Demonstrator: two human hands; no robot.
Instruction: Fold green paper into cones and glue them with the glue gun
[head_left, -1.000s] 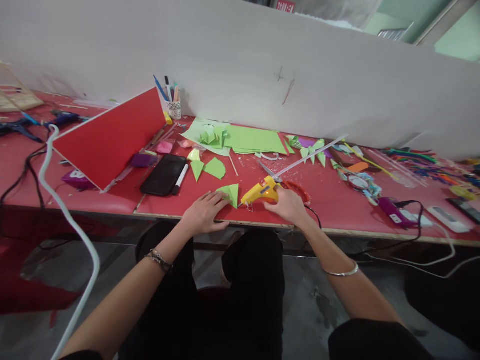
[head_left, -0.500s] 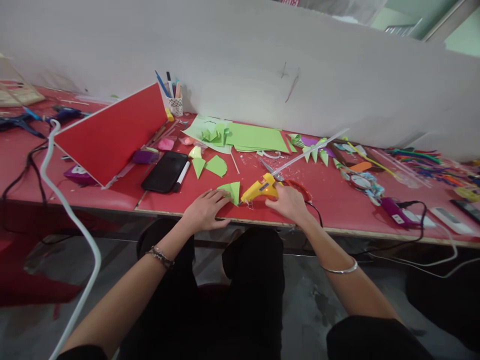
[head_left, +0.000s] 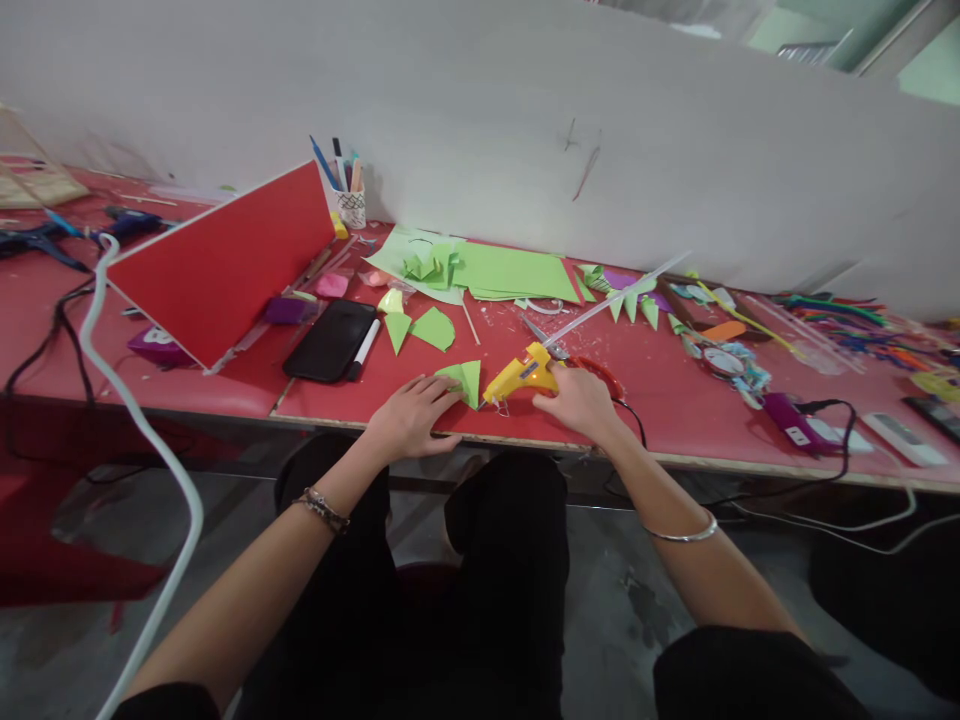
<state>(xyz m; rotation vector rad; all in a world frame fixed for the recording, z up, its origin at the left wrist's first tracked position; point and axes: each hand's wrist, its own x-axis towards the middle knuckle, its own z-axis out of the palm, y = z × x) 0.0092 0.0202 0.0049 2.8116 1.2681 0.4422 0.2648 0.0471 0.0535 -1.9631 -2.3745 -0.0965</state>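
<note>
While the left hand (head_left: 409, 415) lies flat, fingertips on the creased light-green paper piece (head_left: 469, 379) near the frame's centre, the right hand (head_left: 579, 400) grips the yellow plastic glue gun (head_left: 520, 373) just rightward, its long axis slanting down-left, nozzle (head_left: 483, 405) beside the paper's right edge.

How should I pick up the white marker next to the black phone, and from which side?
I'd pinch the white marker mid-barrel, coming from above and its right, probably with the left hand, which is nearer. It's slender and lies flat on the red table, with the black phone close along its left, leaving more finger room on the right.
</note>
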